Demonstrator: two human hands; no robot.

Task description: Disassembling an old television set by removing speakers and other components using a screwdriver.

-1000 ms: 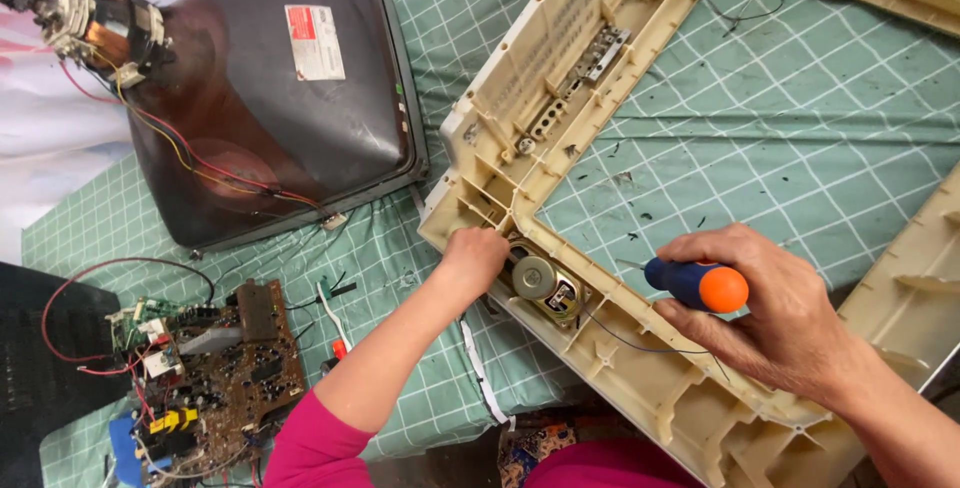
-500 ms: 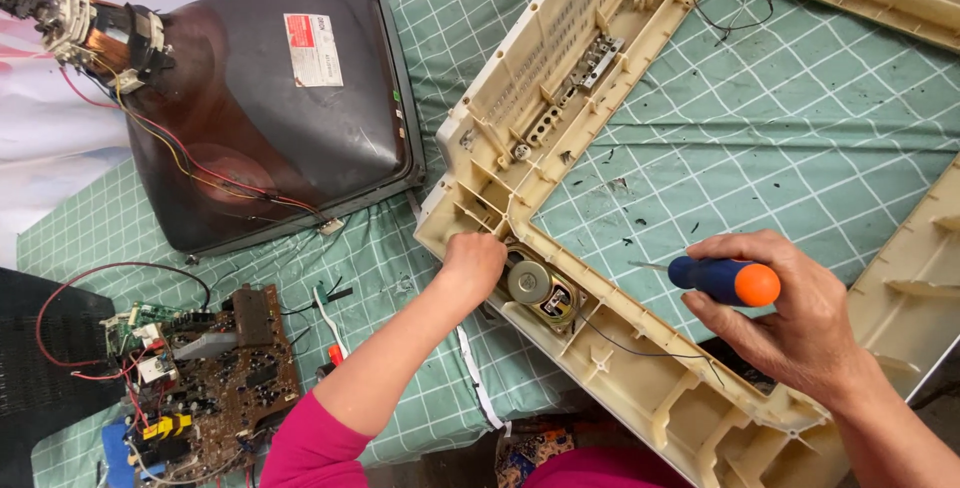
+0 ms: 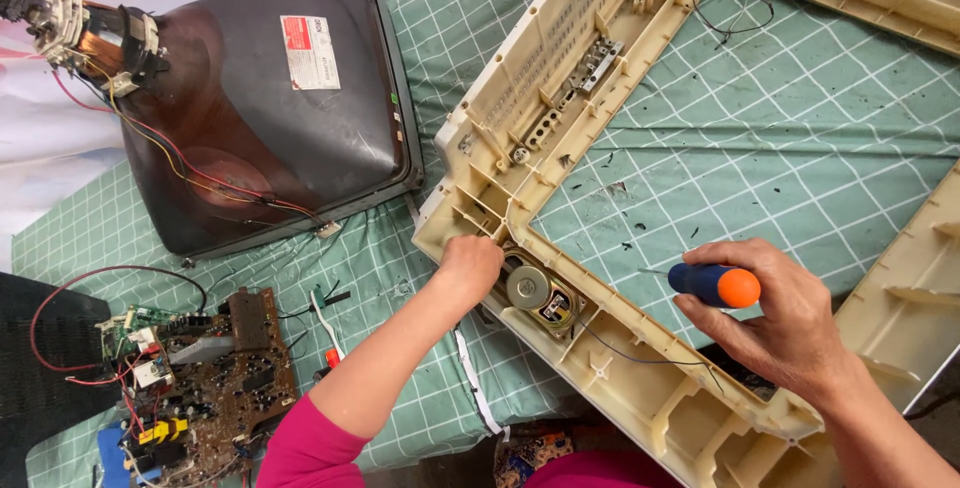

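A beige plastic television front frame [image 3: 560,88] lies face down on a green checked cloth. My left hand [image 3: 468,266] rests on the frame's near corner, fingers curled against it, right beside a small round speaker [image 3: 530,288] mounted in the frame. My right hand [image 3: 780,323] holds a screwdriver with a blue and orange handle [image 3: 715,285] above the frame's lower rail. The shaft points left toward the speaker without touching it. A thin dark wire [image 3: 640,356] runs along the rail from the speaker.
A dark picture tube [image 3: 270,108] with coloured wires at its neck lies at the upper left. A brown circuit board [image 3: 200,368] with red wires sits at the lower left. Small loose parts and a white strip [image 3: 470,378] lie on the green cloth [image 3: 740,148].
My right hand has drifted a little to the right with the screwdriver. My left hand stays at the frame's corner beside the speaker.
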